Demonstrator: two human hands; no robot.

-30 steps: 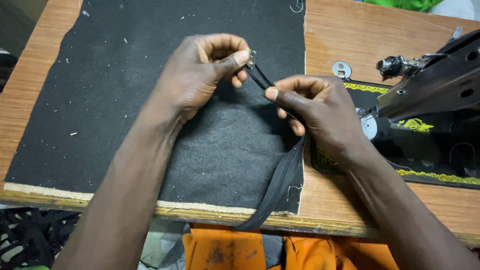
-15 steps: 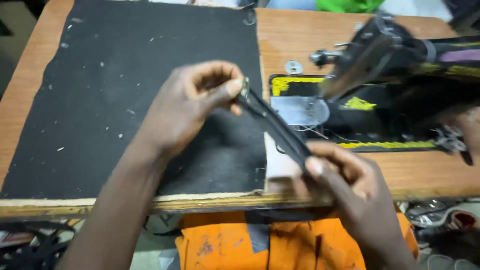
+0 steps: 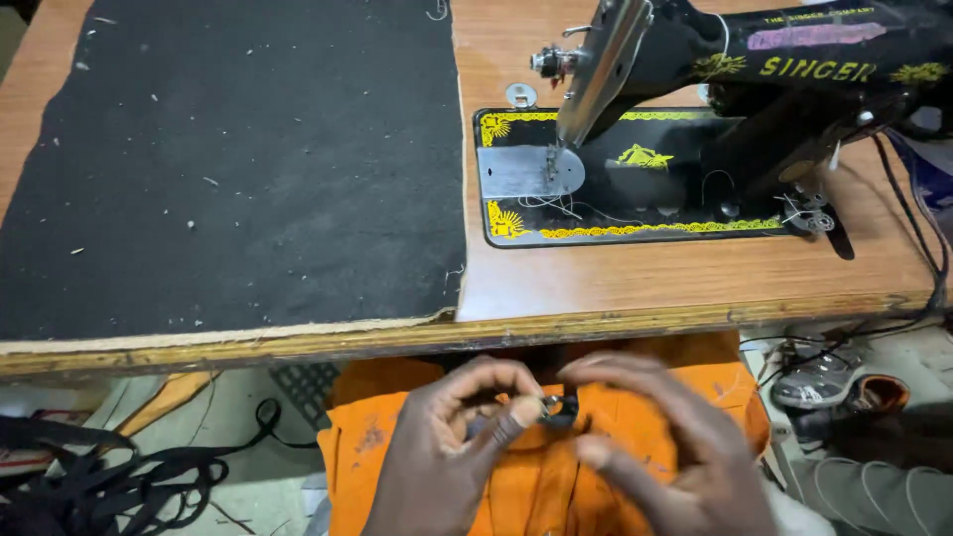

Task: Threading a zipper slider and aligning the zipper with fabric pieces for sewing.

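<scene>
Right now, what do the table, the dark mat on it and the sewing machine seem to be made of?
The table looks like varnished wood: orange-brown grain, worn front edge. The mat seems to be black felt or similar fabric: matte, fuzzy, lint-specked, with a pale backing at its edge. The sewing machine looks like glossy black painted metal with gold decoration and a bare steel needle plate.

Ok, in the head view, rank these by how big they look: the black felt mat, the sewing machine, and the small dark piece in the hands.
1. Black felt mat
2. Sewing machine, partly cut off
3. Small dark piece, held between left hand and right hand, nearest the camera yet smallest
</scene>
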